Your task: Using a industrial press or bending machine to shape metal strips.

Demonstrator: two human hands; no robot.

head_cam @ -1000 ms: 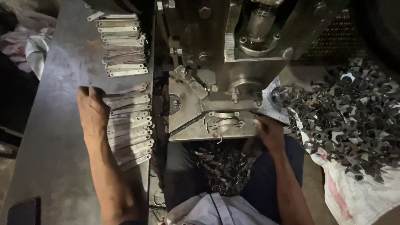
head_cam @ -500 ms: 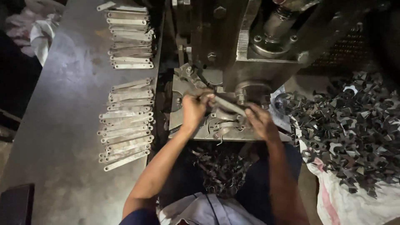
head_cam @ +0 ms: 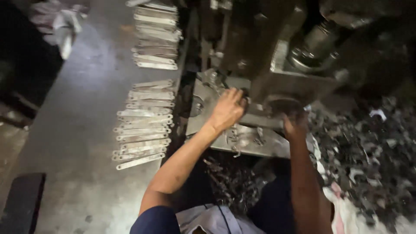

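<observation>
At the press bed (head_cam: 242,138), your left hand (head_cam: 227,110) and right hand (head_cam: 295,123) reach under the die; each grip unclear; metal strips (head_cam: 143,125) wait at nine o'clock.

Two hands: left hand (head_cam: 227,109), right hand (head_cam: 294,123), both at press plate (head_cam: 260,143). Two strip stacks left of it: near stack (head_cam: 141,125), far stack (head_cam: 155,37).

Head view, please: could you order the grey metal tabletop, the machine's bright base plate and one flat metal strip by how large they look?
1. Grey metal tabletop, largest by far.
2. Base plate, partly hidden by both arms, so only its visible part counts.
3. Single flat metal strip, smallest.
</observation>
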